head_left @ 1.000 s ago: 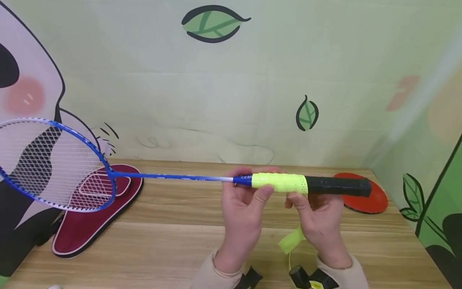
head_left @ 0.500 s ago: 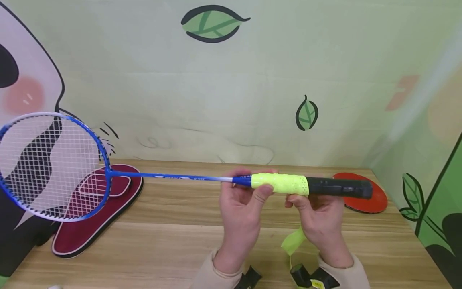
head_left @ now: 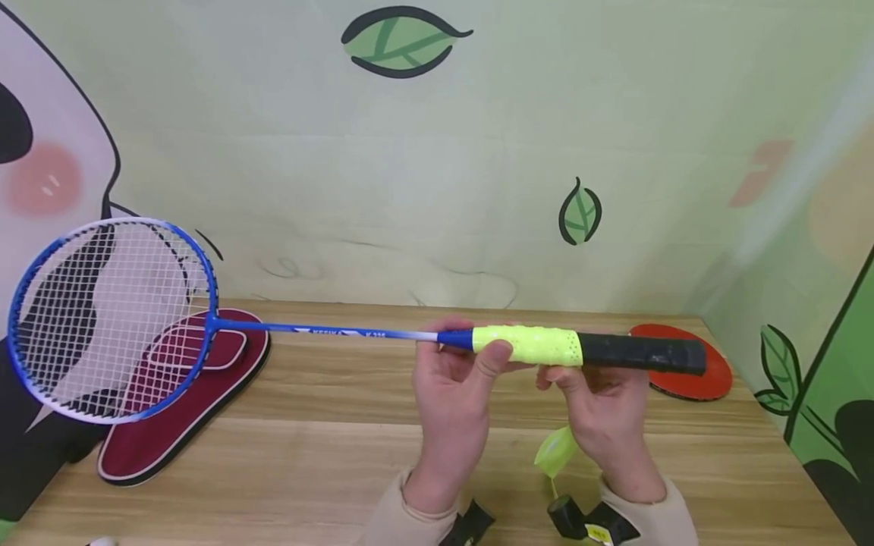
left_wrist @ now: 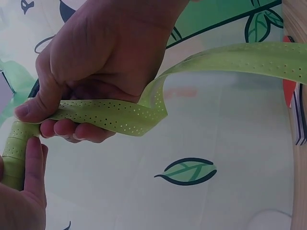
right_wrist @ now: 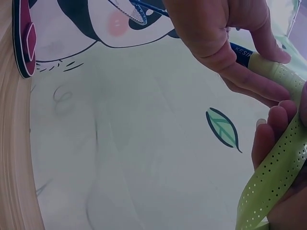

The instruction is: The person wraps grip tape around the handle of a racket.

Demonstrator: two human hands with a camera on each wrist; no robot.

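A blue and white badminton racket (head_left: 254,326) is held level above the table, its strung head out to the left. My left hand (head_left: 451,413) grips the upper handle between thumb and fingers. Perforated yellow-green grip tape (head_left: 532,345) is wound round that upper part, and the lower handle (head_left: 635,353) shows black. With thumb and curled fingers, my right hand (head_left: 608,413) pinches the tape at the edge of the wound part. The loose tape (left_wrist: 100,115) runs through the right fingers and trails away, its hanging length (head_left: 556,451) showing below the right hand.
A dark red racket-shaped case (head_left: 177,409) with white piping lies on the wooden table (head_left: 328,462) at left. Behind the black handle end rests a red table tennis bat (head_left: 703,375). A printed wall cloth (head_left: 437,189) stands at the back. A small white thing (head_left: 102,541) shows at the bottom left edge.
The racket has turned about its shaft, so its strung face shows more fully and the shaft lettering has come into view. Both hands keep nearly the same place.
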